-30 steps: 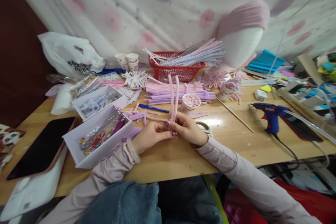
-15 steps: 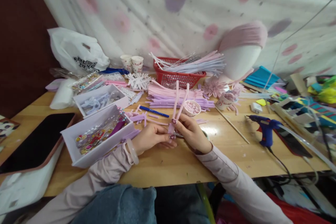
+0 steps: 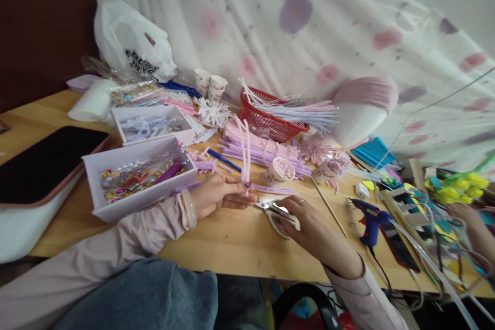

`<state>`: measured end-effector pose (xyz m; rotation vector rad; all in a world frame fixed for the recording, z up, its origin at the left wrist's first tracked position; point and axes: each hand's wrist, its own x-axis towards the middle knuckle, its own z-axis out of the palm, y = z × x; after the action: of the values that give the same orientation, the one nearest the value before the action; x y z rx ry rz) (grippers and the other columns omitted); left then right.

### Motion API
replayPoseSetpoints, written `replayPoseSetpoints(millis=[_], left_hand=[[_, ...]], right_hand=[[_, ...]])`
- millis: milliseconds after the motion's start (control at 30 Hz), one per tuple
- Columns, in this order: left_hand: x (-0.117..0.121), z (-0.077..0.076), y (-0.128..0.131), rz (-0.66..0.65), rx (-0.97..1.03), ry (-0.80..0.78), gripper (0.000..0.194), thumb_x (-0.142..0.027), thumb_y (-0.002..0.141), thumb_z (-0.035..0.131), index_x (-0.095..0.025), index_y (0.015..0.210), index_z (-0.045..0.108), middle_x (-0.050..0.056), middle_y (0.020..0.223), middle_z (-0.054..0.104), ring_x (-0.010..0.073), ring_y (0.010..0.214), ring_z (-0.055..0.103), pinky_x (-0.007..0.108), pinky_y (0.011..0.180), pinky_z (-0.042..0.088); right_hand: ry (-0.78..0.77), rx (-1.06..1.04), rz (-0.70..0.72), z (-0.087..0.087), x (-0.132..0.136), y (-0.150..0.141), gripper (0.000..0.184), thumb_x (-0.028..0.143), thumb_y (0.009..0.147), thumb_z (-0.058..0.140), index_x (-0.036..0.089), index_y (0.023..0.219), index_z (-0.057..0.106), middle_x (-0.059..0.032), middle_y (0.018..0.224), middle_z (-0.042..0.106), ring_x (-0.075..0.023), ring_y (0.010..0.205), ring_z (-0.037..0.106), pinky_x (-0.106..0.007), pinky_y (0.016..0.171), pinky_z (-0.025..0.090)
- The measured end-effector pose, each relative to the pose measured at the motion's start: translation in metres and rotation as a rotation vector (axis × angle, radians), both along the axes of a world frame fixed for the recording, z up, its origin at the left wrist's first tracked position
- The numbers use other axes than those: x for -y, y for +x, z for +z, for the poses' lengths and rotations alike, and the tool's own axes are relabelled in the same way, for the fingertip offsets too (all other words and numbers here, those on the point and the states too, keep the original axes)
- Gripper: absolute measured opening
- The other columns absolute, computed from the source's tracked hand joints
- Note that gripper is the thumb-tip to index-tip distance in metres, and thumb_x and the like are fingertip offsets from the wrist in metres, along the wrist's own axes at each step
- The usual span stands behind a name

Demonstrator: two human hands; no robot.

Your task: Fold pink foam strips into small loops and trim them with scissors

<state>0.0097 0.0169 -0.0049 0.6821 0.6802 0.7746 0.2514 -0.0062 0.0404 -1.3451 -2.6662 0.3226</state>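
Note:
My left hand (image 3: 220, 193) pinches two pale pink pipe cleaners (image 3: 246, 149) between thumb and fingers. They stand up side by side from the grip, bent slightly at their tops. Low over the table, my right hand (image 3: 309, 219) has its fingers on the handles of a pair of scissors (image 3: 284, 214). The blades point left, close to the fingertips of my left hand; part of the handles is hidden by my fingers. Just behind the scissors is a paper cup (image 3: 279, 170) of small pink pieces. Cut lilac and pink bits (image 3: 204, 165) lie behind my left hand.
White boxes of beads (image 3: 139, 178) and lilac pieces (image 3: 154, 124) stand left, beside a phone (image 3: 50, 165). Bundled pipe cleaners (image 3: 263, 152) and a red basket (image 3: 270, 121) are behind. A blue glue gun (image 3: 371, 221) and stick (image 3: 328, 206) lie right; another person's hand (image 3: 469, 224) shows at the edge.
My right hand has left the pink pipe cleaners, moved right and down, and is now on the scissors. My left hand keeps the pipe cleaners. The view has tilted and shifted.

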Motion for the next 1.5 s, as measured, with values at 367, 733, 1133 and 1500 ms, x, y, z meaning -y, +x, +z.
replayPoseSetpoints(millis=[367,733,1133,1500], left_hand=[[0.004,-0.003,0.005,0.052,0.044,0.074,0.024,-0.032,0.067,0.073,-0.013,0.081,0.072,0.008,0.084,0.072,0.0145,0.075,0.065,0.025,0.073,0.047],[0.002,-0.002,0.005,0.062,0.116,0.066,0.022,-0.028,0.065,0.075,-0.014,0.081,0.073,0.006,0.084,0.07,0.0112,0.071,0.06,0.026,0.078,0.047],[0.004,0.001,0.006,0.089,0.125,0.037,0.026,-0.03,0.061,0.078,-0.013,0.079,0.073,0.006,0.082,0.071,0.0133,0.076,0.062,0.027,0.081,0.047],[0.004,0.001,0.006,0.133,0.16,-0.043,0.015,-0.02,0.067,0.073,-0.01,0.079,0.07,0.01,0.086,0.073,0.0181,0.087,0.067,0.026,0.083,0.049]], right_hand=[[0.349,-0.146,0.074,-0.01,-0.019,-0.07,0.029,0.039,0.081,0.06,0.02,0.073,0.04,-0.0032,0.076,0.049,-0.018,0.071,0.05,-0.029,0.061,0.04],[0.211,-0.235,0.033,-0.007,-0.027,-0.073,0.031,0.033,0.079,0.064,0.02,0.068,0.038,-0.001,0.072,0.048,-0.0156,0.069,0.047,-0.026,0.059,0.037],[0.167,-0.249,-0.038,-0.007,-0.027,-0.076,0.031,0.03,0.076,0.065,0.02,0.066,0.037,0.0006,0.07,0.047,-0.0128,0.063,0.045,-0.024,0.055,0.034],[0.137,-0.157,-0.076,0.001,-0.01,-0.042,0.022,0.034,0.083,0.055,0.019,0.095,0.044,-0.004,0.08,0.054,-0.0164,0.069,0.052,-0.029,0.062,0.041]])
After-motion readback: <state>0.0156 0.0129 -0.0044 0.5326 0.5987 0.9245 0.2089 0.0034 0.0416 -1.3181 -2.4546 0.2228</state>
